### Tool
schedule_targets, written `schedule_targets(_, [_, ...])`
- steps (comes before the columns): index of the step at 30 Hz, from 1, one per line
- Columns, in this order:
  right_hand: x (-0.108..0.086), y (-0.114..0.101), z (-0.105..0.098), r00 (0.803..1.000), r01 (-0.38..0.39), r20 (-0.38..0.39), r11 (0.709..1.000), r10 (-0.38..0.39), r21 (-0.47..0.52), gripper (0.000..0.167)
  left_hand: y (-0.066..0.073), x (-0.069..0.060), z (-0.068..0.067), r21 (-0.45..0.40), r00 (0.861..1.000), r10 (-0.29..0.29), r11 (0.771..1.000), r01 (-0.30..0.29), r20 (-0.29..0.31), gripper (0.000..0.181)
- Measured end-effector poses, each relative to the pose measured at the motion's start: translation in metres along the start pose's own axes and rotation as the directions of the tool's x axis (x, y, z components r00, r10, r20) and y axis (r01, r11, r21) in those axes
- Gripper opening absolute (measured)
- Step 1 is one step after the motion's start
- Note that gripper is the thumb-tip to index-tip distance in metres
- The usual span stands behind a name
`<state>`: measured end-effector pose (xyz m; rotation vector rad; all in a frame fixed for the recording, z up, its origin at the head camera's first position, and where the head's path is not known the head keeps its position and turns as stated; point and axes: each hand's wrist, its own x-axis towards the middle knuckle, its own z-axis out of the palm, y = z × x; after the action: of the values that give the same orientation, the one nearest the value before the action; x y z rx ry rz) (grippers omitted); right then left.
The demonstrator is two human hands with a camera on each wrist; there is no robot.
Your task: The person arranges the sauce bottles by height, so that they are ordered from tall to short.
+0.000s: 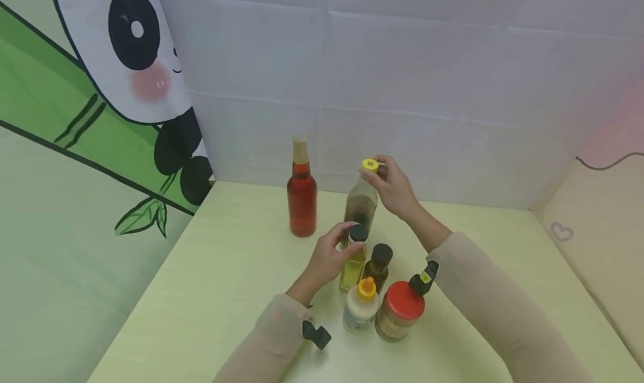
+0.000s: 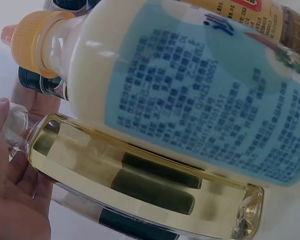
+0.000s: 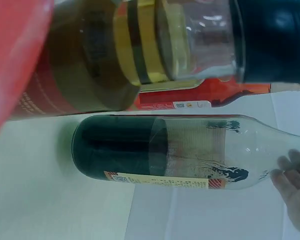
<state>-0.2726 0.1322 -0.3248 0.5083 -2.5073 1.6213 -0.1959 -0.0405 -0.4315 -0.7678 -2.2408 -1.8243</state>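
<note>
In the head view my left hand holds the neck of a clear bottle of yellow oil with a black cap, thumb on one side and fingers on the other. The left wrist view shows this oil bottle at close range. Farther back, my right hand grips a tall glass bottle at its neck, just under the yellow cap. Dark liquid fills the lower part of this tall bottle in the right wrist view. Both bottles stand on the table.
A red-liquid bottle stands at the back left. Close in front of the oil bottle are a dark-capped brown bottle, a white squeeze bottle with an orange cap and a red-lidded jar. A white backdrop rises behind the table.
</note>
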Motion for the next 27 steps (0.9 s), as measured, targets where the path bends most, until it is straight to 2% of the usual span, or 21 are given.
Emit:
schedule_targets(9, [0.016, -0.003, 0.005, 0.999, 0.0, 0.039, 1.0, -0.001, 0.009, 0.042, -0.001, -0.001, -0.001, -0.01, 1.0, 0.019, 1.0, -0.019, -0.012, 0.042])
schedule_targets(16, [0.028, -0.004, 0.011, 0.998, 0.004, 0.069, 1.0, -0.002, -0.024, 0.039, -0.001, -0.001, -0.005, -0.009, 1.0, -0.004, 1.0, 0.004, -0.005, 0.042])
schedule_targets(23, [0.036, 0.0, 0.017, 0.996, 0.005, 0.085, 1.0, -0.006, 0.005, 0.039, 0.001, 0.0, -0.004, 0.005, 1.0, -0.008, 1.0, 0.009, -0.009, 0.041])
schedule_targets(27, [0.041, 0.004, 0.021, 0.995, 0.007, 0.099, 1.0, -0.006, -0.014, 0.04, 0.004, 0.0, -0.003, 0.01, 1.0, -0.009, 1.0, 0.009, -0.012, 0.042])
